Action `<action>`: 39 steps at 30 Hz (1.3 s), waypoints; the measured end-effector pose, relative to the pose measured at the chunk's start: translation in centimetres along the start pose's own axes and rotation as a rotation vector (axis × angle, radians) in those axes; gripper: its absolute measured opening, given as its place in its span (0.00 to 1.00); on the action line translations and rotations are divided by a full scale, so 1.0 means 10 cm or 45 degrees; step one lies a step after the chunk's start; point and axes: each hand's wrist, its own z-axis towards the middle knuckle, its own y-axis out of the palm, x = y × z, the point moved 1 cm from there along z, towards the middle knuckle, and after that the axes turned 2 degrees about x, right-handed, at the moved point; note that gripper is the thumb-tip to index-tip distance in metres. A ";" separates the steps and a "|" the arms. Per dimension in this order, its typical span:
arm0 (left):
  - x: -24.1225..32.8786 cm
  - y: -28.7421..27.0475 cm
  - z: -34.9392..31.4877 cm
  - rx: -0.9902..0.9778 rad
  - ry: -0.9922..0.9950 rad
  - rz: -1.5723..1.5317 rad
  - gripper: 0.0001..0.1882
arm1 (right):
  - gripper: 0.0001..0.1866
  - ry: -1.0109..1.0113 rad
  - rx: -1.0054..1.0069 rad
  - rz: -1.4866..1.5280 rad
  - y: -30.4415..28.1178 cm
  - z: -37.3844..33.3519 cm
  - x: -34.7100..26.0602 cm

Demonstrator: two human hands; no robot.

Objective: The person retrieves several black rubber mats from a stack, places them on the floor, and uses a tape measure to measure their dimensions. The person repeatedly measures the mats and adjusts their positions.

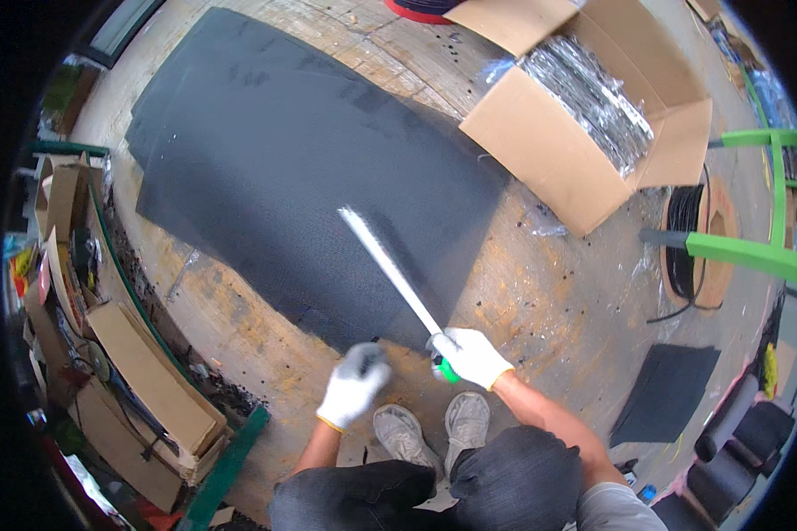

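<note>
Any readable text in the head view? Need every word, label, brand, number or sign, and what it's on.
None readable.
Pale strip in the gloved right hand: blurred, any markings unreadable.
Open carton, upper right: no legible print on visible panels.
Colourful packaging, far left: too small and blurred.

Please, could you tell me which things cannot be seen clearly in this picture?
In the head view:
Left hand: blurred, so its grip is unclear.
Pale rod: near end hidden by the right hand.
Green item: partly covered by that hand; kind unclear.
Cardboard box: shiny plastic wrapping obscures its contents.
Red-rimmed object: cut off by the top edge.
</note>
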 end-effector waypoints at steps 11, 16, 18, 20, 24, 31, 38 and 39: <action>0.05 0.28 -0.25 -0.150 -0.166 -0.076 0.40 | 0.24 -0.428 -0.138 -0.412 0.48 -0.06 -0.38; -0.41 -0.01 -0.35 0.398 -0.095 0.233 0.16 | 0.20 -0.453 0.036 -0.116 0.05 0.75 -1.09; -0.65 -0.12 -0.46 0.519 -0.152 0.455 0.13 | 0.19 -0.368 0.095 0.025 -0.20 1.05 -1.34; -0.87 -0.20 -0.61 0.618 -0.277 0.535 0.12 | 0.18 -0.216 0.120 0.136 -0.34 1.26 -1.47; -1.11 -0.26 -0.76 0.774 -0.283 0.638 0.10 | 0.17 -0.118 0.052 0.116 -0.41 1.41 -1.51; -1.17 -0.25 -0.81 0.754 -0.417 0.520 0.12 | 0.18 -0.088 0.127 0.030 -0.34 1.42 -1.52; -1.25 -0.22 -0.70 0.575 -0.462 0.390 0.15 | 0.18 -0.098 0.224 -0.111 -0.29 1.39 -1.56; -1.26 -0.21 -0.69 0.554 -0.475 0.395 0.15 | 0.18 -0.088 0.222 -0.104 -0.29 1.40 -1.56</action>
